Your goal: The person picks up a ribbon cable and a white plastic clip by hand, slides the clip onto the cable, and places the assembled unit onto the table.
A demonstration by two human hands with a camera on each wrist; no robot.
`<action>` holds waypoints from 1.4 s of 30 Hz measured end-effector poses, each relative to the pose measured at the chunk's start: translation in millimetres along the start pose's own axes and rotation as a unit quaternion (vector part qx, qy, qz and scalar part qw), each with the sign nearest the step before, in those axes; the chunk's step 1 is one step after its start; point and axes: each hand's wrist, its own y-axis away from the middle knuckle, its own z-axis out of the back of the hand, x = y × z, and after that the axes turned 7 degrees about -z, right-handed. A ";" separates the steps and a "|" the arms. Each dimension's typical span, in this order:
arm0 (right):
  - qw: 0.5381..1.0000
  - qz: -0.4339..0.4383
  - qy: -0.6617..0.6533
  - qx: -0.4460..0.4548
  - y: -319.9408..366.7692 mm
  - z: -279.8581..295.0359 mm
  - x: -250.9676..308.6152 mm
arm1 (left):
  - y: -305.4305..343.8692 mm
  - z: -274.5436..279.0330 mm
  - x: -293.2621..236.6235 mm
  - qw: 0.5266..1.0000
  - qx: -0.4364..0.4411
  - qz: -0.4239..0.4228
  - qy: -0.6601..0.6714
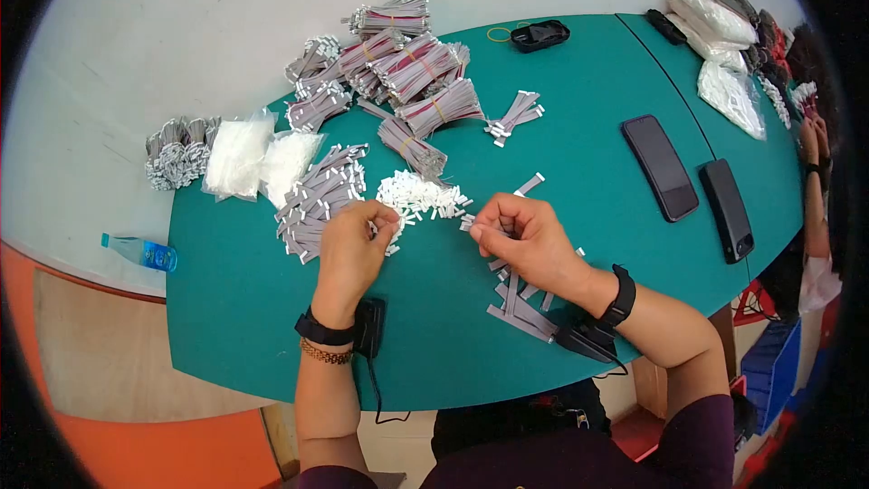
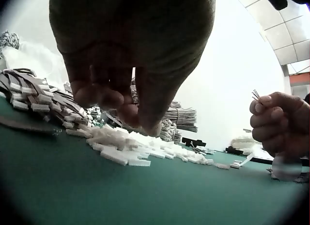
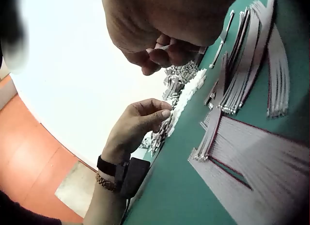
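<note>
My left hand [image 1: 351, 249] hangs at the near edge of a pile of small white plastic connectors [image 1: 412, 192], fingers bent and fingertips right over the pieces. I cannot tell whether a connector is between its thumb and finger. My right hand [image 1: 529, 240], a little to the right and raised, pinches a flat ribbon cable; its thin wire ends [image 2: 255, 94] stick up past the thumb in the left wrist view. Most of that cable is hidden by the hand. Below the right wrist lie several loose grey ribbon cables [image 1: 520, 312]. Left of the pile is a heap of cables with white ends [image 1: 317, 195].
Rubber-banded cable bundles [image 1: 416, 68] are stacked at the back, with plastic bags [image 1: 240, 158] of white pieces to the left. Two black phones [image 1: 659, 167] lie at the right. A bottle [image 1: 140, 252] is beyond the table's left edge. Another person's arm [image 1: 816, 208] shows far right.
</note>
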 end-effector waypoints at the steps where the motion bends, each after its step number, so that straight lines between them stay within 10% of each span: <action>1: 1.000 -0.002 -0.001 0.000 0.1 -0.3 0.3 | 0.4 -1.3 1.4 1.000 0.004 -0.006 -0.004; 19: 1.000 -0.003 -0.018 0.013 2.5 -3.2 2.6 | 1.1 -10.4 -13.5 0.992 0.015 -0.092 -0.091; 22: 1.000 -0.003 -0.022 0.013 3.0 -2.4 2.0 | 1.8 -6.6 -24.4 0.972 0.073 0.063 0.213; 28: 0.999 0.003 -0.040 0.032 4.7 -1.8 5.3 | 5.5 -10.2 -37.2 0.798 0.120 0.112 0.580; 42: 0.999 0.004 -0.026 0.045 5.5 -1.2 7.0 | 9.2 -17.4 -44.3 0.800 0.097 0.101 0.584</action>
